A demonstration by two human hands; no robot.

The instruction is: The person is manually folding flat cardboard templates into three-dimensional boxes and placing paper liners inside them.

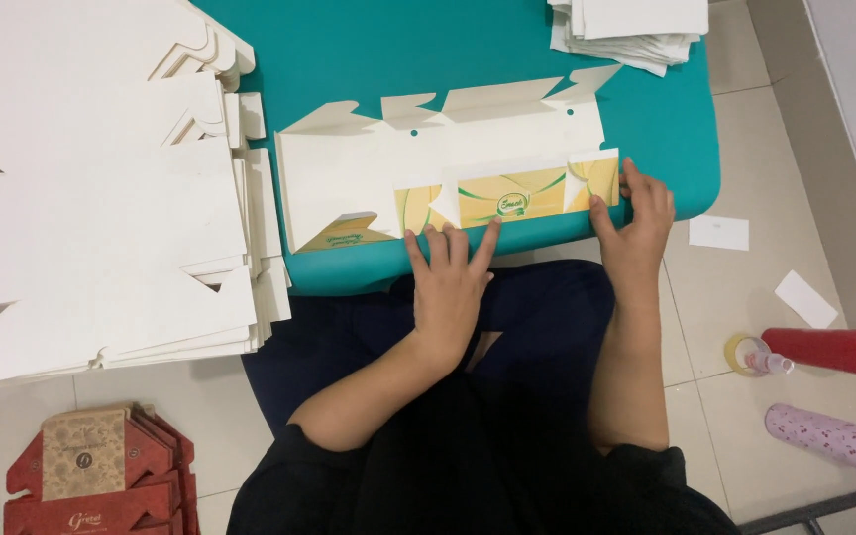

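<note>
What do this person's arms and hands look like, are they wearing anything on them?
Both hands are bare: no gloves, and no rings, watch or bracelet show on the left hand or the right hand. The forearms are uncovered too. Black sleeves are pushed up to about the elbows, part of a plain black top with no visible markings. Fingernails look short and unpainted, though they are small in the picture.

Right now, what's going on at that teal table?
A person is pressing a flat white carton blank onto the teal table. Its near edge is folded over, showing a yellow and green printed strip. The left hand lies flat on that strip, and the right hand holds the strip's right end. A tall stack of white blanks sits to the left, a smaller pile at the far right.
</note>
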